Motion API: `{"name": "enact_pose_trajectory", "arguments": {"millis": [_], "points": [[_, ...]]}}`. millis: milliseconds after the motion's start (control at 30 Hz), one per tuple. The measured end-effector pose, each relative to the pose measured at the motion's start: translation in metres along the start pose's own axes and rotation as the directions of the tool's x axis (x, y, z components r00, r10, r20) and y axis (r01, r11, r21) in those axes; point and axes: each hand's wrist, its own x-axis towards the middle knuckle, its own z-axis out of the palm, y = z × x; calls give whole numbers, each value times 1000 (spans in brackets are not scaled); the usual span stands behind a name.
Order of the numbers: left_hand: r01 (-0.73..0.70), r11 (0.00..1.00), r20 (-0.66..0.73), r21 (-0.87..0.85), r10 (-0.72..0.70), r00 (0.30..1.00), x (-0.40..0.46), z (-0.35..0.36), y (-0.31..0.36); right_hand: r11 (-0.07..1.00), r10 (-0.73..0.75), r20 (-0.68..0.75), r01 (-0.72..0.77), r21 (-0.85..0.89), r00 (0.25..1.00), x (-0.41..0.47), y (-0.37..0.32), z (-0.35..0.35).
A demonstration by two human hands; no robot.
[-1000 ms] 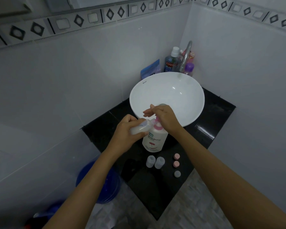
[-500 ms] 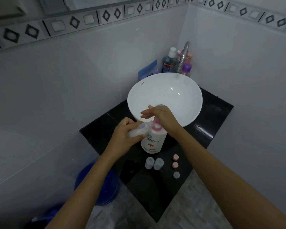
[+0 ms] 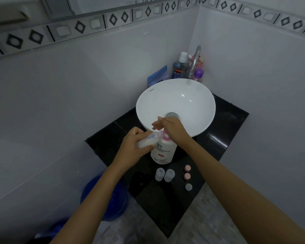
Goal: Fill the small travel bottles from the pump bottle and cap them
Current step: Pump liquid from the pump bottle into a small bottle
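A white pump bottle [image 3: 163, 153] with a pink pump head stands on the black counter [image 3: 224, 131] in front of the basin. My left hand [image 3: 134, 148] grips a small clear travel bottle [image 3: 147, 140], tilted with its mouth at the pump spout. My right hand [image 3: 171, 128] lies flat on the pump head, fingers stretched out. Two more small travel bottles [image 3: 164, 174] stand uncapped near the counter's front. To their right lie two pink caps [image 3: 187, 172] and a grey cap [image 3: 188, 187].
A white bowl basin [image 3: 176, 103] fills the counter's back, with a chrome tap [image 3: 195, 62] and several toiletry bottles [image 3: 180, 66] in the corner behind it. A blue bucket [image 3: 104, 199] stands on the floor at the lower left. Tiled walls close in on both sides.
Both hands stay at the pump bottle. The travel bottle in my left hand has tilted slightly closer to the spout; the view has shifted a little.
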Motion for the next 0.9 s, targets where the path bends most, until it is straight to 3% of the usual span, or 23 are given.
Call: {"name": "enact_pose_trajectory", "arguments": {"millis": [300,667,900], "points": [[-9,1000,-10,12,9,1000,2,0,3,1000,-2,-89,3,12,996,4,4,2],[-7,998,-23,57,8,1000,0,5,-5,997,70,-74,-67,38,995,5,13,8],[-16,991,-30,136,20,999,2,5,-5,996,43,-60,-38,83,997,8,8,3]]}}
